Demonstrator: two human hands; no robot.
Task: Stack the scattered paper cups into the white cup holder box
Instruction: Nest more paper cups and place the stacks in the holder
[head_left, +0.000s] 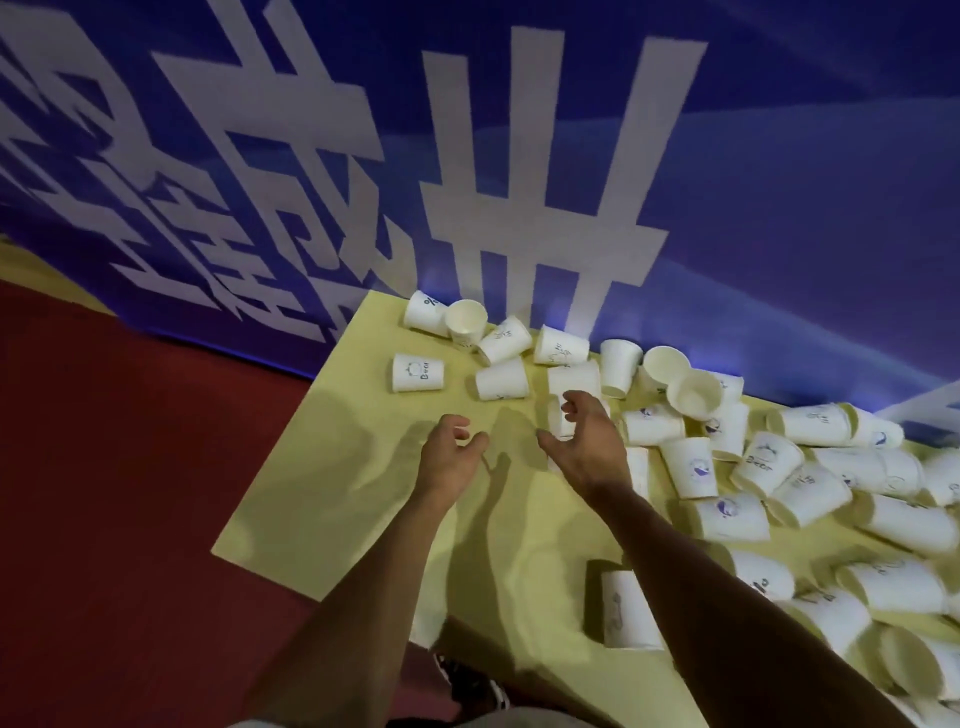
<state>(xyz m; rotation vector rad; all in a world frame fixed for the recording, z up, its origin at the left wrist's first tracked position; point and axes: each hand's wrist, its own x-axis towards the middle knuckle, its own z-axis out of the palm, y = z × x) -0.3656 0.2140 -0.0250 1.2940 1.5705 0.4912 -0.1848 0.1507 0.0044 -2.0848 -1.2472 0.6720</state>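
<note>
The paper cups (688, 467) are strewn over a pale yellow surface (337, 493) that runs from the middle of the frame down to the lower right. Most lie on their sides, thickest along the right edge of the frame, where they crowd and overlap. A looser line of them follows the back edge of the surface, against a blue banner (779, 156) with big white characters that fills the top of the frame. A few there sit with their open mouths showing. One lone cup (418, 373) marked "Beer" lies apart at the left end of that line, with bare surface around it. Both arms reach in from the bottom of the frame. The left hand (449, 452) hovers over bare surface at centre, fingers loosely curled, holding nothing. The right hand (587, 441) is just beside it, spread in a loose claw with thumb and fingers apart. A small cup (560, 423) on its side shows in that gap, though I cannot tell whether the fingers touch it. Low in the frame, a white object (623, 608) lies half hidden behind the right forearm; whether it is a cup or a box I cannot say. Red floor (130, 467) fills the left side, and a dark shoe (467, 686) shows at the bottom.
</note>
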